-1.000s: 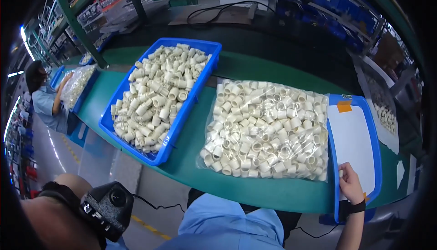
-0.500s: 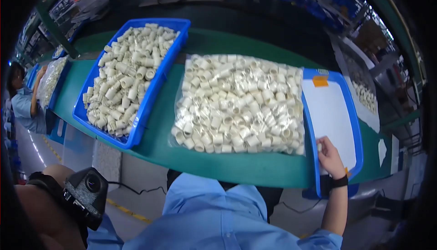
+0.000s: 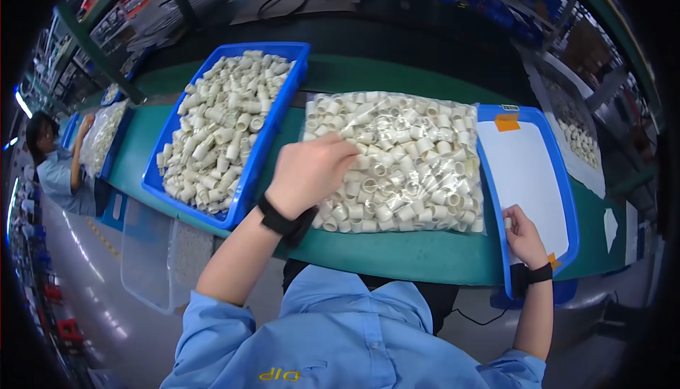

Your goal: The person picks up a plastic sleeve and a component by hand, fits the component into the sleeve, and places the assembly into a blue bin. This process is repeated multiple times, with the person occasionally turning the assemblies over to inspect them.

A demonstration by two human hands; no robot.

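Note:
A clear plastic bag (image 3: pixel 411 208) full of short cream-white plastic sleeves lies flat on the green table. My left hand (image 3: pixel 312 174) is over the bag's left part, its fingers curled together at the bag's surface. Whatever they hold, if anything, is hidden. My right hand (image 3: pixel 525 239) is at the near left corner of a shallow blue tray (image 3: pixel 571 229), closed in a pinch on a small white plastic piece (image 3: pixel 508 224). White paper (image 3: pixel 528 169) with orange tape lines that tray.
Left of the bag, a blue bin (image 3: pixel 244 198) is heaped with white plastic fittings (image 3: pixel 216 134). More white pieces (image 3: pixel 579 144) lie on a sheet beyond the tray. A co-worker (image 3: pixel 60 169) handles another bag at the far left. A green frame post (image 3: pixel 95 49) rises behind.
My left hand has come up from the lower left, beside a dark camera-like device, to the bag. My right hand stays at the tray corner, still pinched. The view has shifted slightly.

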